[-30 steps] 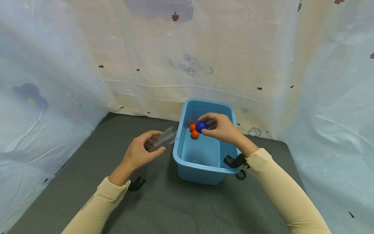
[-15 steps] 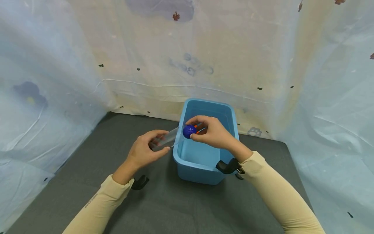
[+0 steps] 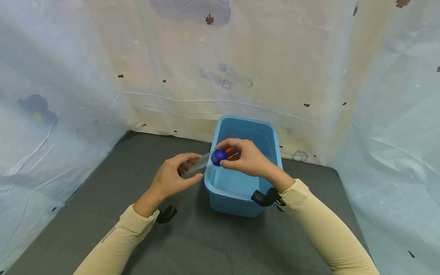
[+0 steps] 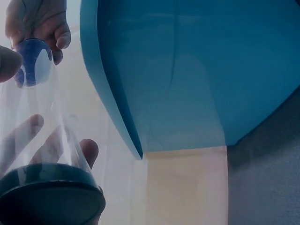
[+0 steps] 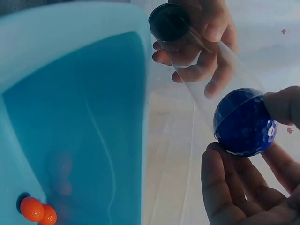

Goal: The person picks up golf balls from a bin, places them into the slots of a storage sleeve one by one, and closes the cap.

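At the left hand (image 3: 170,179) grip's clear plastic tube (image 3: 196,165) mouth: right hand (image 3: 248,157) grip pinches dimpled blue ball (image 3: 219,157), moved over from blue plastic bin (image 3: 240,206) a second ago; insertion looks imminent. Orange balls (image 5: 37,211) remain inside.

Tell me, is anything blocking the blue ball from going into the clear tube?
Nothing visible does. The right hand pinches the blue ball right at the open mouth of the clear tube, which the left hand holds tilted beside the blue bin.
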Available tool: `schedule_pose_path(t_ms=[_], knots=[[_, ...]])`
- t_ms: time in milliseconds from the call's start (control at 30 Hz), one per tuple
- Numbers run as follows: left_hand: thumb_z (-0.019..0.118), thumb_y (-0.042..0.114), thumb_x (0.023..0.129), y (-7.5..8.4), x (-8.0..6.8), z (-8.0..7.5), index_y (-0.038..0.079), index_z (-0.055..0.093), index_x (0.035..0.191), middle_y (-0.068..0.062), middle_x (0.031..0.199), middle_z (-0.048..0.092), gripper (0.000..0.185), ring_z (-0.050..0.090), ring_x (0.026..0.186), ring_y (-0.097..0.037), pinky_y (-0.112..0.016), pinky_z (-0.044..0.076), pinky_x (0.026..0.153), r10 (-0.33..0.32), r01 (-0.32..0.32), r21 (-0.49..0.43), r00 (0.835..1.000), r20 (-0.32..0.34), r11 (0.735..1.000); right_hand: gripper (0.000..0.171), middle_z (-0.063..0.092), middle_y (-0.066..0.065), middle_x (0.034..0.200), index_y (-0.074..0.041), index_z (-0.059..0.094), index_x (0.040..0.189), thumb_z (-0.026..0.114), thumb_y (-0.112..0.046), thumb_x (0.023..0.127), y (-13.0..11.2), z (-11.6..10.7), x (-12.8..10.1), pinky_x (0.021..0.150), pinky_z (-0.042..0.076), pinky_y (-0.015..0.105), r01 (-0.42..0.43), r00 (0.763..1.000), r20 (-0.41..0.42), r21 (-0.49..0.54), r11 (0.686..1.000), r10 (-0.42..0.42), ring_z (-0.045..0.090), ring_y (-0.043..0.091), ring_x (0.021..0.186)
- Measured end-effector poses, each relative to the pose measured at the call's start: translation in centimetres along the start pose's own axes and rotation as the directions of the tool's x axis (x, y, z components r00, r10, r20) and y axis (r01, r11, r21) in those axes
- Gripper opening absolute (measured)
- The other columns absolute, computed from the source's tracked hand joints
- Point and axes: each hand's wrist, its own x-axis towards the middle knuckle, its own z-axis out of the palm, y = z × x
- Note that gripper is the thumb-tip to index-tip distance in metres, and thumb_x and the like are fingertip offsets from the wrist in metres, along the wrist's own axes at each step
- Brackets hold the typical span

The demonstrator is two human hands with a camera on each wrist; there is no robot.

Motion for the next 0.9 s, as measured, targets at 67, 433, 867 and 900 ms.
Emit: schedule_pose_path(t_ms=[67,433,867,900], knots=[[0.079,0.027,0.079,0.06,0.03,0.01,0.02,0.064,0.12,-0.001,0.106,0.068,0.045,0.065,0.078,-0.011,-0.029,0.055,0.066,0.003,-0.003,0.008,1.0,-0.001,1.0,0.035,0.067,0.005,0.11,-0.012,0.064,0.118,0.072,-0.012,0.084,-0.02,0.04,-0.01,0.078,0.058,0.032,-0.004,1.0,0.007,-0.006,1.0,0.004,0.066,0.021,0.093],[0.079,0.026,0.077,-0.33,0.24,0.42,0.018,0.067,0.116,-0.005,0.101,0.07,0.042,0.064,0.074,-0.013,-0.028,0.054,0.064,0.031,-0.031,0.004,0.999,-0.031,1.0,0.034,0.068,0.006,0.111,-0.011,0.064,0.117,0.072,-0.013,0.084,0.04,-0.13,0.21,0.078,0.058,0.029,-0.018,0.999,0.039,-0.012,1.0,0.018,0.067,0.019,0.095],[0.08,0.025,0.076,-0.13,0.3,0.66,0.018,0.067,0.115,0.0,0.098,0.069,0.042,0.064,0.073,-0.017,-0.027,0.053,0.062,0.034,-0.034,-0.012,0.998,-0.045,0.999,0.034,0.067,0.006,0.112,-0.012,0.064,0.117,0.073,-0.012,0.084,0.36,-0.43,-0.03,0.079,0.058,0.03,-0.023,0.998,0.059,0.014,1.0,0.022,0.067,0.019,0.097],[0.08,0.025,0.076,-0.12,0.3,0.66,0.018,0.067,0.115,0.0,0.099,0.069,0.042,0.064,0.073,-0.017,-0.028,0.053,0.062,0.032,-0.033,-0.011,0.999,-0.043,0.999,0.034,0.067,0.006,0.112,-0.012,0.064,0.117,0.073,-0.012,0.084,0.34,-0.45,-0.06,0.079,0.058,0.03,-0.023,0.998,0.061,0.011,1.0,0.022,0.067,0.019,0.097]])
